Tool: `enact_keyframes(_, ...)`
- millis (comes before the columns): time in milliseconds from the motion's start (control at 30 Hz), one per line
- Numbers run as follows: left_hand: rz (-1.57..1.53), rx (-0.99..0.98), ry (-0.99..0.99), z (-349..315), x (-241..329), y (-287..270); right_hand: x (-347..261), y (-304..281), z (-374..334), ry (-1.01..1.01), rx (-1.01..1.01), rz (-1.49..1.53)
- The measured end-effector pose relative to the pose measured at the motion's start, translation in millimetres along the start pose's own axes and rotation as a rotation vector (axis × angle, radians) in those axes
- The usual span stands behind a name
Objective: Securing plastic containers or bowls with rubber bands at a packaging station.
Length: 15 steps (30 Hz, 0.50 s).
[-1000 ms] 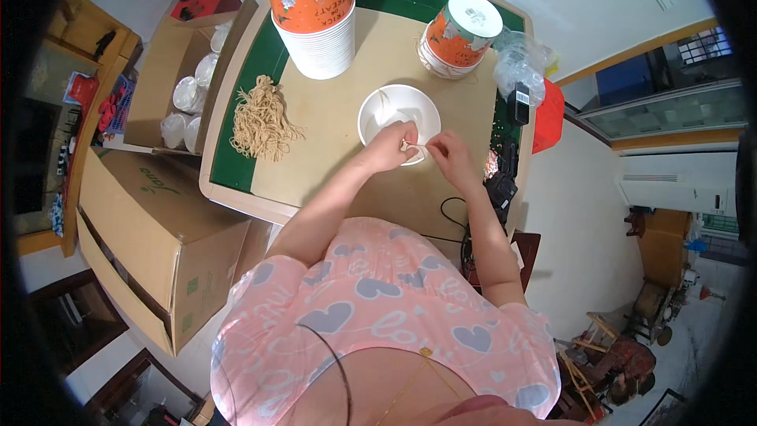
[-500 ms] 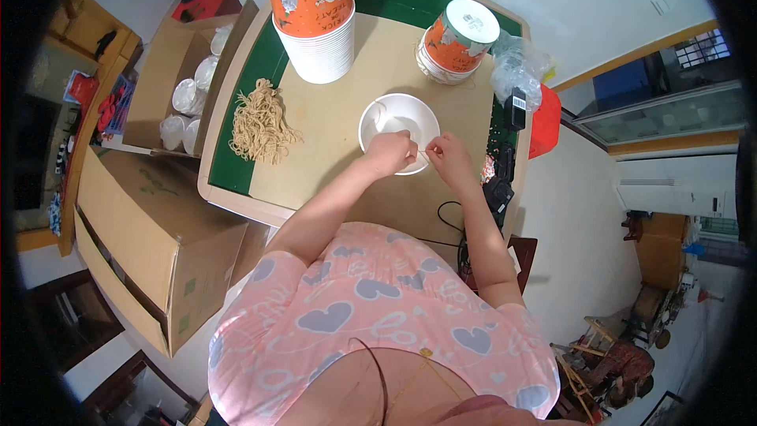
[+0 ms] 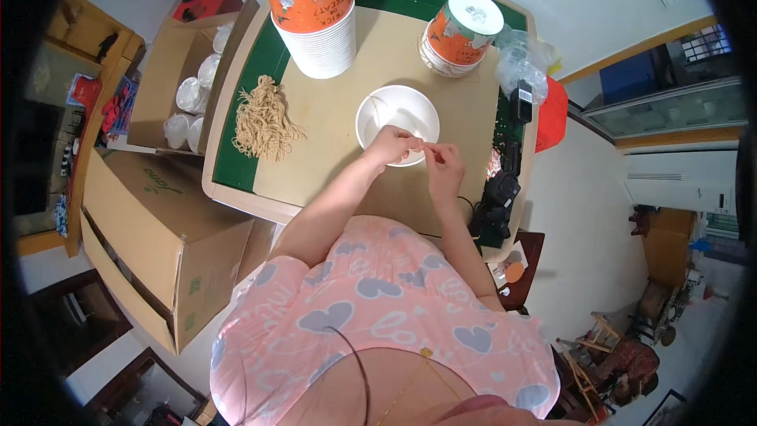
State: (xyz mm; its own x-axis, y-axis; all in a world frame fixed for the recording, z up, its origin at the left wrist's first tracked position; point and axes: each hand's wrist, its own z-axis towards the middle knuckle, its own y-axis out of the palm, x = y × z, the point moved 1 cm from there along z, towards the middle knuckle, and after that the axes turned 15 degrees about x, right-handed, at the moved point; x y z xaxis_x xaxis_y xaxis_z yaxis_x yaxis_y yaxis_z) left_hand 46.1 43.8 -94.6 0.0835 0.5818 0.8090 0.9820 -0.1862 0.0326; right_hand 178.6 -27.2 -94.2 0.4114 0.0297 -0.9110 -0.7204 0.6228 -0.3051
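Over the white bowl (image 3: 397, 113), my left hand (image 3: 392, 144) and right hand (image 3: 442, 162) pinch a thin string (image 3: 424, 146); it looks light and limp, best gripped by its ends.

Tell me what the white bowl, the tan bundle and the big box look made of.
Bowl: probably paper or thin plastic; smooth, matte white, thin rim.
Bundle: likely fibre twine; loose tan strands, dull.
Box: corrugated cardboard; brown, matte, folded flaps.

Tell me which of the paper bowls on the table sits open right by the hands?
The single white bowl at the table's middle, open and upright, with both hands at its near rim. The other bowls stand in two upside-down orange-and-white stacks farther back.
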Motion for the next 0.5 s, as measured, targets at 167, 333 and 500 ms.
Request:
enact_keyframes(167, 0.028, 0.025, 0.025, -1, 1, 0, 0, -1, -7, -0.056, -0.035, -0.042)
enact_keyframes(333, 0.094, 0.04, 0.094, -4, 6, -1, -3, -4, -10, -0.088, -0.06, -0.061)
enact_keyframes(500, 0.176, 0.044, 0.223, 3, -6, -3, -10, -10, 10, 0.095, -0.149, 0.012)
